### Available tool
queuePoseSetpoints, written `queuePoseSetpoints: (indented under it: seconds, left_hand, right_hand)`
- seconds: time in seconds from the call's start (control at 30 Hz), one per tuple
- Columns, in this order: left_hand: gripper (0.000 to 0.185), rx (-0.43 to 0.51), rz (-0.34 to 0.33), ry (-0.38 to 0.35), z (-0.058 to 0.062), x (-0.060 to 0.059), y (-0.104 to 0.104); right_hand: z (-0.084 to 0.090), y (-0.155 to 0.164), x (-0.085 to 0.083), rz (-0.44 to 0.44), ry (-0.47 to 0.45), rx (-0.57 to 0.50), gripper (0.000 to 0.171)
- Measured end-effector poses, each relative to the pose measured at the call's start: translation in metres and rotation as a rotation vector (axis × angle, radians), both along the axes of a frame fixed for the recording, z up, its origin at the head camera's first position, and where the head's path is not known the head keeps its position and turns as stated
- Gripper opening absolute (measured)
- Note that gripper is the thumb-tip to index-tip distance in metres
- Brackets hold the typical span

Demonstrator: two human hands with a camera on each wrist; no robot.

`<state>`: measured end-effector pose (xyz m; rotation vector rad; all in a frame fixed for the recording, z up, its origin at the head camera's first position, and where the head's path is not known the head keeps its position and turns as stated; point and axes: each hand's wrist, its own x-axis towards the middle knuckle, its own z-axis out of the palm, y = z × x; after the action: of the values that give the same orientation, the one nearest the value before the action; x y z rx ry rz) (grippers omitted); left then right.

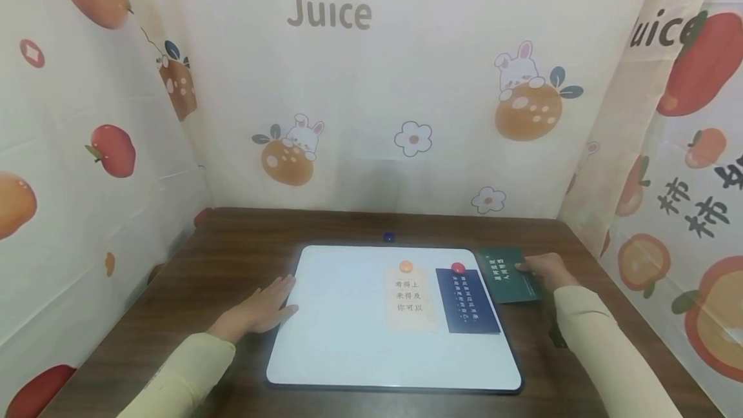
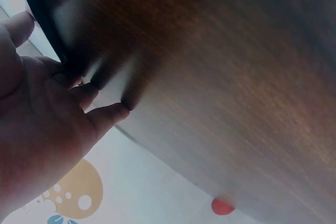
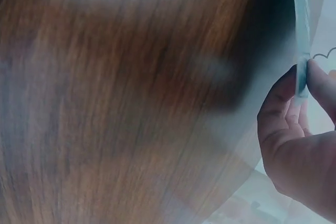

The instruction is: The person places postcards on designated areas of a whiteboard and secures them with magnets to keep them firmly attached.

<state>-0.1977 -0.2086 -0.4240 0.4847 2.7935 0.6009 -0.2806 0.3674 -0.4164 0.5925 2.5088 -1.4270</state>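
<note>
My right hand (image 1: 548,269) pinches a dark green card (image 1: 509,282) with pale writing between thumb and fingers, just off the whiteboard's right side. In the right wrist view the card (image 3: 301,35) appears edge-on between thumb and forefinger. My left hand (image 1: 258,307) lies with straight fingers at the left edge of the whiteboard (image 1: 331,321), its thumb over the rim. On the board, a cream card (image 1: 410,315) sits under an orange magnet (image 1: 406,266). Beside it a navy card (image 1: 469,305) sits under a red magnet (image 1: 458,268).
A dark blue magnet (image 1: 389,237) lies on the brown wooden table (image 1: 255,231) behind the board. Something small and dark (image 1: 557,335) shows partly from beneath the right forearm. Printed fabric walls (image 1: 371,82) enclose the table at the back and sides.
</note>
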Motion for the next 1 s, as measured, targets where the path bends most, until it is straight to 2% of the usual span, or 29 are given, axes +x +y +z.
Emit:
queuePoseSetpoints:
  seconds: [0.17, 0.3, 0.53, 0.77, 1.0]
  left_hand:
    - [0.069, -0.003, -0.002, 0.009, -0.001, 0.0, -0.001]
    - [0.068, 0.0, -0.002, 0.009, -0.002, 0.001, -0.002]
    - [0.068, -0.002, -0.005, 0.014, -0.003, 0.001, -0.002]
    - [0.069, -0.001, -0.013, 0.009, -0.002, 0.0, -0.002]
    - [0.069, -0.001, -0.019, 0.012, -0.002, -0.002, -0.003]
  right_hand:
    - [0.005, 0.0, 0.003, -0.029, -0.018, -0.068, 0.073]
    - [0.012, -0.001, 0.008, -0.021, -0.037, -0.087, 0.078]
    - [0.015, -0.001, 0.007, -0.045, -0.043, -0.086, 0.078]
    - [0.02, -0.005, 0.005, -0.099, -0.045, -0.151, 0.076]
    - [0.03, -0.019, 0.013, -0.057, -0.02, -0.246, 0.075]
